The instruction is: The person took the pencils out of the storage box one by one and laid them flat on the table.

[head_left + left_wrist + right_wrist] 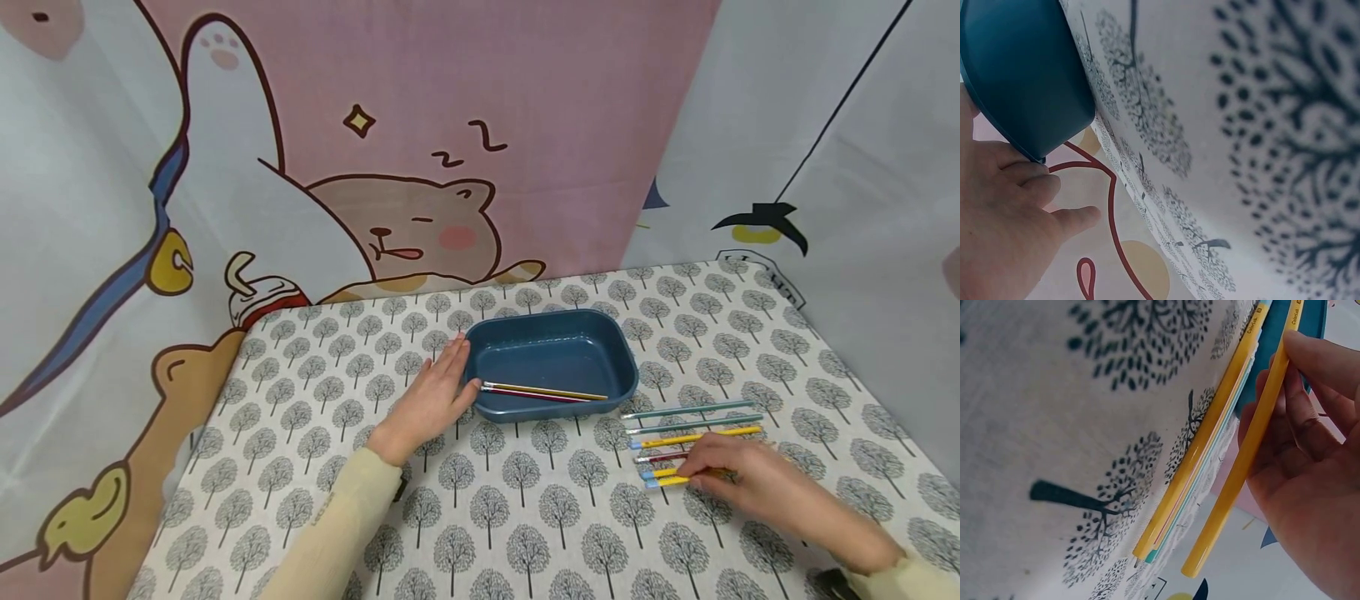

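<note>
My right hand (738, 467) pinches a yellow pencil (1235, 469) between thumb and fingers. In the right wrist view, this pencil is raised off the cloth. Beside it lies a row of pencils, among them another yellow pencil (1200, 440), a dark red pencil (660, 457) partly hidden by the hand, and two teal pencils (697, 422). My left hand (427, 404) rests against the left end of a blue rectangular dish (555, 412), fingers fairly straight along its rim. Inside the dish, a yellowish pencil (555, 391) and a dark red pencil (536, 395) lie along the near wall.
A tree-patterned cloth (487, 517) covers the table. Behind it and at the sides hang cartoon-printed curtains (585, 125), which meet the table's back edge. The dish stands toward the back middle, with the pencil row to its near right.
</note>
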Tool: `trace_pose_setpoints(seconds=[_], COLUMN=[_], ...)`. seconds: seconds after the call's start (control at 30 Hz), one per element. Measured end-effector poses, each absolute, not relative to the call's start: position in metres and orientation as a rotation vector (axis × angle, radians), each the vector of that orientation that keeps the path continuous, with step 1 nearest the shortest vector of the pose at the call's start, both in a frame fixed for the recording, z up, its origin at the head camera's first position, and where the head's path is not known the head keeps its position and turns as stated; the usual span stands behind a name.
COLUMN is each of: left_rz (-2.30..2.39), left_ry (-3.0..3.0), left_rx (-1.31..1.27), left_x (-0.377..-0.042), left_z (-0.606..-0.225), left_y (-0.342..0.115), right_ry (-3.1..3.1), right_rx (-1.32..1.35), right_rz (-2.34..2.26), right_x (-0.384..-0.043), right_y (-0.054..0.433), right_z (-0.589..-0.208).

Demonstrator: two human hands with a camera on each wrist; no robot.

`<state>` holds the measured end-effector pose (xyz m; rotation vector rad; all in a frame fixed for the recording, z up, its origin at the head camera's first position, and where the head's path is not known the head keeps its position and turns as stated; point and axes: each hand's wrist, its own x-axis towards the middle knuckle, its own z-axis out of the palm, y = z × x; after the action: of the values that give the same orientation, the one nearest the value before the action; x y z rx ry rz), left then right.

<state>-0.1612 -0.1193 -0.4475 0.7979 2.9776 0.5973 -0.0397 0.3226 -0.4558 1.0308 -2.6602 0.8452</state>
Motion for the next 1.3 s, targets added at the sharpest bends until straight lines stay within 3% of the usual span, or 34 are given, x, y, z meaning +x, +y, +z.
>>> trace_pose_setpoints(seconds=[1.3], left_rz=[0.571], left_ry=[2.976], left_rx=[0.788], left_x=[-0.1615], left_z=[-0.4469], left_y=[-0.1192], right_ry=[-2.775], right_rx=[1.004], right_rz=[0.878], right_x=[-0.0378], right_y=[0.3314], right_z=[-0.4658])
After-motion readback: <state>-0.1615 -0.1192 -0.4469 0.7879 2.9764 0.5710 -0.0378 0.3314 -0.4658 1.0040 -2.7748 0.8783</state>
